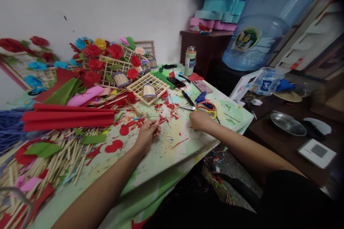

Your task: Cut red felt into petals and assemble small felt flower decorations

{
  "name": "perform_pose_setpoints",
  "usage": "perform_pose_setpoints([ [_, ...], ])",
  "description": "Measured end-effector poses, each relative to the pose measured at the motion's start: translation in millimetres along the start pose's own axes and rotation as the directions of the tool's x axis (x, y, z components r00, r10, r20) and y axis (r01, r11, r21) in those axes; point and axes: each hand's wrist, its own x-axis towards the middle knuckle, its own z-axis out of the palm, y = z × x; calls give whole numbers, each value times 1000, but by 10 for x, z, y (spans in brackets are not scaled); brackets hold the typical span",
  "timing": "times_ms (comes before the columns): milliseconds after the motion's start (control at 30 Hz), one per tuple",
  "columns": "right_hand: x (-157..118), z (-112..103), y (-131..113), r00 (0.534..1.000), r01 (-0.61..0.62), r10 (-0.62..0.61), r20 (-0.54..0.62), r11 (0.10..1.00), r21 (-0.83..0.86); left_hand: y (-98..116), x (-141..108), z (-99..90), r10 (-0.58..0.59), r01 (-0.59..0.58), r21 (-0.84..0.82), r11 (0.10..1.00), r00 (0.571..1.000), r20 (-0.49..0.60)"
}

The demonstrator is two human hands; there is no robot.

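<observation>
My left hand rests over the front part of the table, fingers curled and thumb against the forefinger. Anything pinched there is too small to make out. Closed in a fist, my right hand is on the tabletop just in front of the scissors, which have orange and yellow handles and blades pointing left. Its fingertips are hidden from view. Red paper scraps are scattered between and beyond the hands. Red paper petals lie left of my left hand. Behind them sits a small stick lattice with a slatted cylinder on it.
Thin wooden sticks and a folded red paper strip cover the left side. Paper flowers on lattices stand against the wall. A thermos, a phone and a black pen are farther back. A water jug stands right.
</observation>
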Motion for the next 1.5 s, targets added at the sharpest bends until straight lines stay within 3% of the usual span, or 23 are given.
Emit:
perform_pose_setpoints([
  [167,104,-37,82,999,51,-51,-4,999,-7,8,11,-3,3,-3,-17,1000,1000,-5],
  [300,16,-148,212,996,87,-87,-3,996,31,12,23,-24,-10,10,-58,998,1000,-2],
  [367,-63,-209,236,988,147,-151,8,968,204,20,25,-30,-13,13,-85,996,1000,-1],
  [433,-117,-241,183,964,192,-261,45,806,561,35,22,-28,-16,15,-115,993,1000,-9],
  [500,-116,-235,44,919,153,-391,58,488,859,51,15,-20,-21,17,-144,989,999,-26],
  [567,-55,-205,-157,876,105,-480,42,276,956,63,10,-16,-24,15,-177,984,999,-45],
  [633,46,-174,-381,851,85,-524,31,195,977,68,16,-22,-13,0,-221,975,998,-60],
  [800,303,-126,-827,866,120,-499,-36,137,983,59,88,-85,2,-39,-323,945,994,-112],
  [933,436,-18,-975,868,275,-457,-195,113,955,66,136,-118,-9,-47,-399,916,991,-136],
  [1067,486,127,-1003,839,451,-414,-352,170,876,80,137,-112,-49,-18,-425,905,988,-148],
  [1233,422,199,-971,821,526,-415,-393,282,802,98,129,-95,-51,-15,-415,910,988,-149],
  [1500,452,226,-895,849,487,-329,-413,187,853,121,125,-102,-53,0,-389,921,991,-125],
])
